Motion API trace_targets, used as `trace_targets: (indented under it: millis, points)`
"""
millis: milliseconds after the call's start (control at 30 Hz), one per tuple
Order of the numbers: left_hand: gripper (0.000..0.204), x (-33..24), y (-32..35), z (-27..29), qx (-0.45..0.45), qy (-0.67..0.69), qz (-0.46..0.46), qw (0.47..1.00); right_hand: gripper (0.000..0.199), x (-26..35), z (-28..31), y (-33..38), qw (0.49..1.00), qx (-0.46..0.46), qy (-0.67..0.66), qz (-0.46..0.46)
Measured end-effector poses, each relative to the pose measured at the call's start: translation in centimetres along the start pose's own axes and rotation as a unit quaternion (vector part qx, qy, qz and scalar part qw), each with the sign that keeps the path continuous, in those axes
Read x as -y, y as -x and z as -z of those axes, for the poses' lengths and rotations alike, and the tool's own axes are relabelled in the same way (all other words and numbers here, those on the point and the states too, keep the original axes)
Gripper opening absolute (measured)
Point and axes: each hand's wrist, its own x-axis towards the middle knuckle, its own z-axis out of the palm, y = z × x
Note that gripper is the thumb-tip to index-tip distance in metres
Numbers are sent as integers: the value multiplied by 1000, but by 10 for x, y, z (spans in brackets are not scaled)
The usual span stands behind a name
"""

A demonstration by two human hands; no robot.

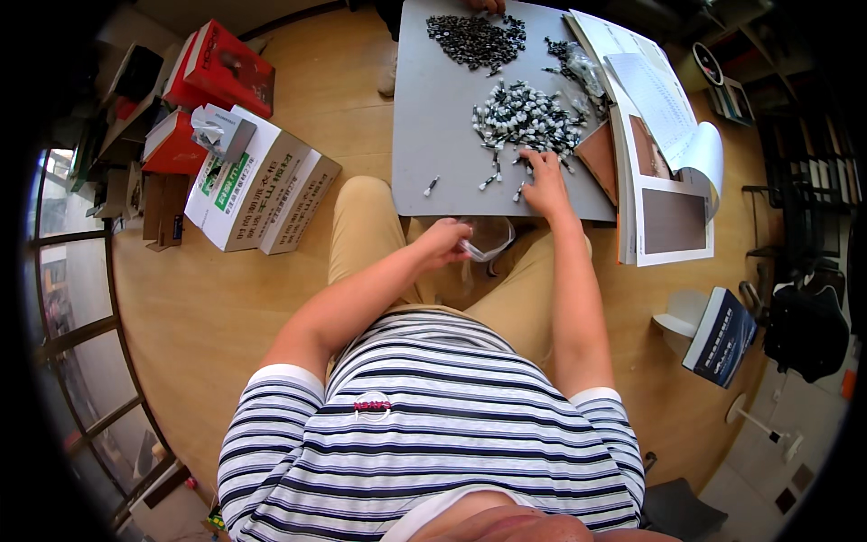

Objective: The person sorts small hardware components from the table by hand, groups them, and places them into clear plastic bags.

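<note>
Small black-and-white parts [528,119], heaped on the far right of the grey board [433,108]; a darker heap [476,40] lay farther off. I logged my right hand [545,183] spread flat at the pile's near edge, fingertips touching strays, nothing pinched. My left hand [442,244] was closed on a clear plastic bag [488,237] over my lap. Judged light, rigid, prone to scatter; best taken singly between fingertips.

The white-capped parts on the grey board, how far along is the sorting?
Done: cannot tell; the clear bag in the left hand shows no parts. In hand: the right hand picks at the edge of the white-capped pile. Left: most of that pile, plus the dark pile.
</note>
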Motion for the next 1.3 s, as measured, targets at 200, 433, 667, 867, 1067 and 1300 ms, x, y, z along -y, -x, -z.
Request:
trace_targets:
  millis: [200,433,667,867,1067,1300]
  points:
    - [12,4,-3,-10,18,18,-2,1000,53,8,10,8,995,90,-39,-20]
    - [7,7,-9,-14,18,54,-15,998,49,27,21,12,989,138,-51,-30]
    - [7,6,-14,-15,22,57,-12,998,37,42,-4,0,994,72,52,-69]
    - [6,4,-12,-15,19,71,-13,997,28,40,-17,0,993,8,45,-106]
    - [4,5,-11,-13,9,74,-12,997,28,29,-16,12,993,35,58,-101]
    - [11,6,-8,-14,1,98,-21,995,28,38,-6,23,979,135,-84,-131]
